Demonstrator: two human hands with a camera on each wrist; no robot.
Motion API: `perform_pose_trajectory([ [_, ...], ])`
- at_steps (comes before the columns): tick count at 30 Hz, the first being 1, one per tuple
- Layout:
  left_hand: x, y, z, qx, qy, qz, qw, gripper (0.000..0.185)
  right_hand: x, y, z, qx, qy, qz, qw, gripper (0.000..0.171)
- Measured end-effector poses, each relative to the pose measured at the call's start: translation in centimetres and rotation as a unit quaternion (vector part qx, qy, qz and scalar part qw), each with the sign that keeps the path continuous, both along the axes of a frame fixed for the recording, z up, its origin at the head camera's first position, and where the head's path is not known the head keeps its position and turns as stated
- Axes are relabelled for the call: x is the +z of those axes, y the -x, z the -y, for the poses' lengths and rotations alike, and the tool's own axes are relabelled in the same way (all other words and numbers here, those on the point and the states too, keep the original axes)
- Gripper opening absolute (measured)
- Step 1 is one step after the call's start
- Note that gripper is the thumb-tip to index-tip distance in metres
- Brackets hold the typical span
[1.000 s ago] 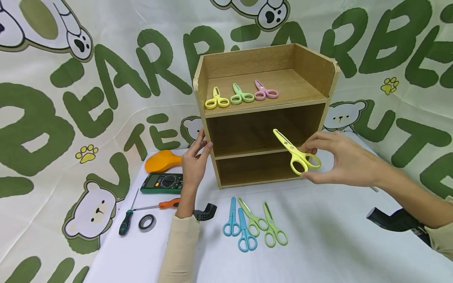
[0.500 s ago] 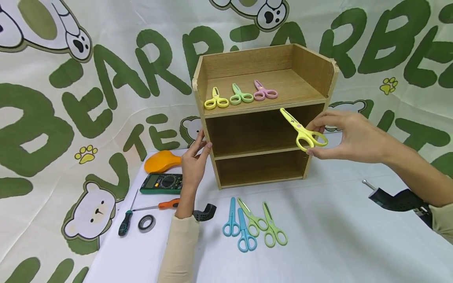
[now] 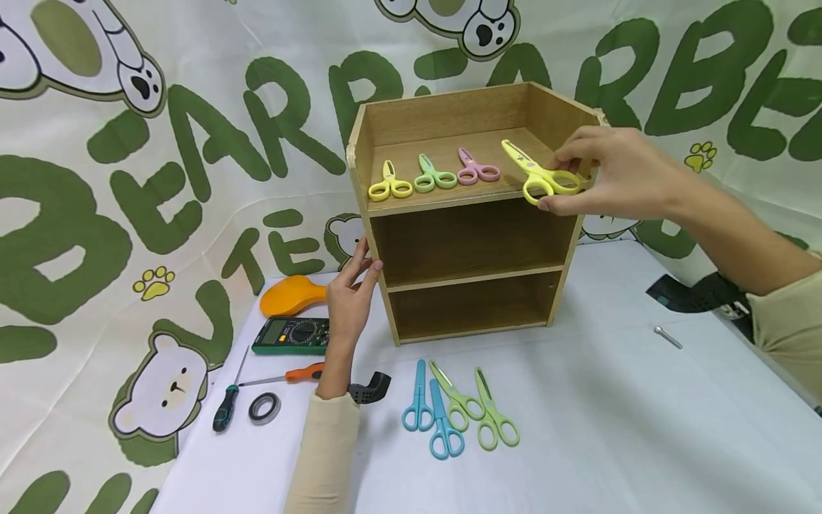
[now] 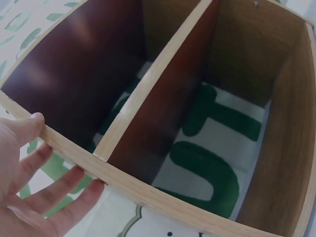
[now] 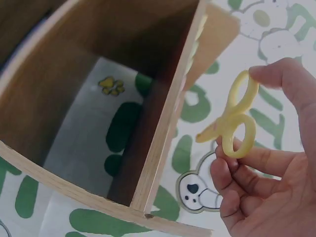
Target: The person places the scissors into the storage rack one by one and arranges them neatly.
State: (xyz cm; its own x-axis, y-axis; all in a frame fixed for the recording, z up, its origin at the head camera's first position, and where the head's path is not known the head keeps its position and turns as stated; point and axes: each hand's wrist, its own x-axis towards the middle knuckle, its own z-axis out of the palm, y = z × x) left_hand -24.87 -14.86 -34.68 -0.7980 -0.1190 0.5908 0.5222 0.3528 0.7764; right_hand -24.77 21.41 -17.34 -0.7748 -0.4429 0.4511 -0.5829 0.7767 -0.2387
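My right hand (image 3: 632, 171) pinches yellow scissors (image 3: 538, 171) by the handle loops, thumb below and fingers above. Their blades point up and left, over the right part of the top tier of a wooden shelf (image 3: 443, 143). In the right wrist view the scissors (image 5: 224, 126) appear beside the shelf's edge. On that top tier lie smaller-looking yellow scissors (image 3: 388, 187), green scissors (image 3: 433, 178) and pink scissors (image 3: 475, 171) in a row. My left hand (image 3: 349, 307) rests against the shelf's left side, fingers extended along the outside, its thumb (image 4: 32, 123) at the front edge.
Two blue scissors (image 3: 419, 407) and two green scissors (image 3: 491, 417) lie before the shelf. To the left are an orange rounded object (image 3: 289, 295), a multimeter (image 3: 292, 335), two screwdrivers (image 3: 225, 407) and a tape roll (image 3: 264, 408). A bolt (image 3: 668, 338) lies at right.
My right hand has lifted the yellow scissors from in front of the middle compartment up to the top tier. My left hand has stayed at the shelf's side.
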Motion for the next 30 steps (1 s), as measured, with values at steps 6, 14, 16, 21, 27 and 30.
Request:
perform_pose_trajectory([
  [6, -0.3, -0.3, 0.2, 0.005, -0.002, 0.007, 1.0, 0.05, 0.9, 4.1, 2.4, -0.028, -0.039, 0.013, 0.999, 0.058],
  [14, -0.3, 0.1, 0.2, -0.003, -0.004, -0.007, 1.0, 0.05, 0.8, 6.4, 2.9, -0.096, -0.061, 0.06, 0.992, 0.064],
  [16, -0.3, 0.2, 0.2, -0.004, -0.003, -0.01, 0.9999, 0.05, 0.6, 6.8, 2.9, -0.096, -0.063, 0.065, 0.991, 0.058],
  [21, -0.2, 0.3, 0.3, -0.005, -0.002, -0.013, 0.9999, 0.05, 0.6, 7.8, 3.3, -0.096, -0.09, 0.11, 0.985, 0.049],
  [27, -0.2, 0.3, 0.3, -0.005, -0.002, -0.01, 0.9999, 0.051, 0.7, 7.8, 3.2, -0.092, -0.122, 0.12, 0.981, 0.051],
  [30, -0.1, 0.4, 0.2, -0.007, -0.001, -0.01, 0.9999, 0.051, 0.9, 6.6, 3.0, -0.1, -0.109, 0.087, 0.985, 0.056],
])
